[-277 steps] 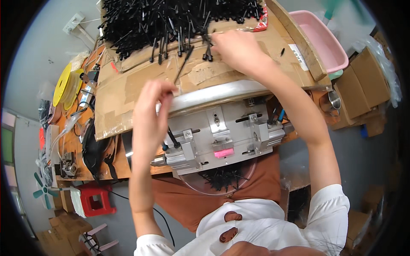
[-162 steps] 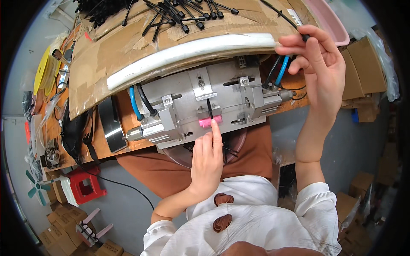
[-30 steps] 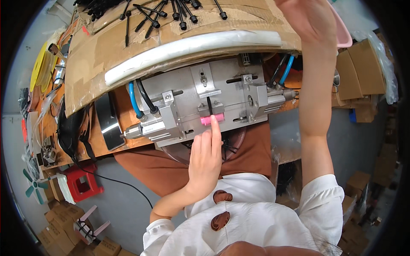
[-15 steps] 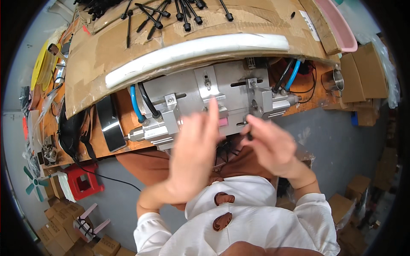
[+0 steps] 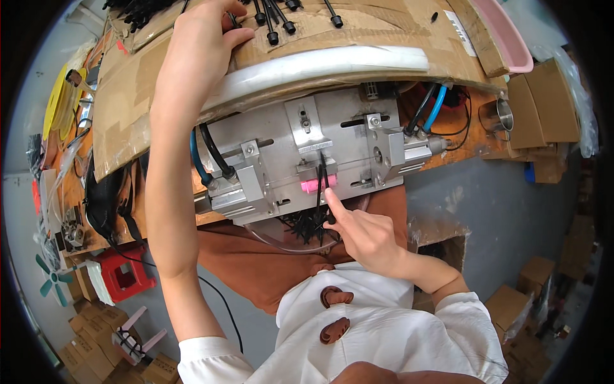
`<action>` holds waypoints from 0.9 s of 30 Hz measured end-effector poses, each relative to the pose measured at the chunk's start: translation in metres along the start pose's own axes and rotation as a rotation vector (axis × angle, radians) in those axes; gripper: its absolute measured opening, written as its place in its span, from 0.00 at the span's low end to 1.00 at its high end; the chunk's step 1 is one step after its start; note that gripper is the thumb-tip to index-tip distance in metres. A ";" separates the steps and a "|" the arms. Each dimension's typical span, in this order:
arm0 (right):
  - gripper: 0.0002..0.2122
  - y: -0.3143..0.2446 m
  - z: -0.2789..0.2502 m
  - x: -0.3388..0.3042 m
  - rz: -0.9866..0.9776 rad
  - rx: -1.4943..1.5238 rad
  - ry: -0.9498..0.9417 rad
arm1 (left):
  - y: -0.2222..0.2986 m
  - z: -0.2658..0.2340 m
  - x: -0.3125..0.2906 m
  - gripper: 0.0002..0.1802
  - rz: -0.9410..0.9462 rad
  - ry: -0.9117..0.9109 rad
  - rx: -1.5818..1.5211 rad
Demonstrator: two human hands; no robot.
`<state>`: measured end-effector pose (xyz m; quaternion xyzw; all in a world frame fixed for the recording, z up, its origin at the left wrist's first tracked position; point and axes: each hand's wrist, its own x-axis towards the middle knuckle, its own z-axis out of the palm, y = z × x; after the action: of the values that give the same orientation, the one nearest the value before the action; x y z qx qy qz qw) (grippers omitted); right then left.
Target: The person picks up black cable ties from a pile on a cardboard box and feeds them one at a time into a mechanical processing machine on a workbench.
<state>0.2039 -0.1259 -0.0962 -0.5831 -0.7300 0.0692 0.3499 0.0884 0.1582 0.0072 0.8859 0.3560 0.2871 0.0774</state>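
**Both hands working at the metal press and the black tie pile**

The left hand (image 5: 198, 48) is reaching up to about 11 o'clock, lying palm-down on the cardboard sheet (image 5: 358, 35), fingers curled loosely among the black cable ties (image 5: 275, 22); whether it is gripping one cannot be told. The right hand (image 5: 364, 237) is sitting just below centre, at 6 o'clock of the metal fixture (image 5: 307, 153), mostly curled with the index finger extended, pinching a black cable tie (image 5: 321, 185) standing upright beside the pink part (image 5: 312, 186). A clear bowl (image 5: 300, 233) of ties is lying beneath.
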 end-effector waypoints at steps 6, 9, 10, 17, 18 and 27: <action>0.30 -0.004 0.008 0.004 0.002 -0.037 -0.023 | -0.003 -0.015 0.001 0.10 0.097 0.003 0.134; 0.30 0.001 0.008 0.008 0.000 -0.036 -0.040 | -0.001 -0.039 0.003 0.09 -0.009 -0.124 -0.057; 0.30 0.000 0.007 0.007 -0.005 -0.040 -0.037 | -0.004 -0.043 0.001 0.08 -0.058 -0.168 -0.188; 0.26 0.009 -0.046 0.058 -0.180 -0.144 -0.036 | 0.026 -0.060 -0.047 0.18 -0.108 -0.004 -0.402; 0.20 0.023 -0.048 0.084 -0.242 -0.213 0.205 | 0.036 -0.055 -0.064 0.19 -0.042 0.109 -0.347; 0.11 0.083 -0.104 0.235 0.041 -0.074 -0.077 | 0.129 0.032 -0.216 0.37 -0.051 -0.065 -0.009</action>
<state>0.3142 0.0793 0.0401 -0.6073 -0.7329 0.0718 0.2981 0.0565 -0.0800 -0.0729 0.8851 0.3743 0.2577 0.1004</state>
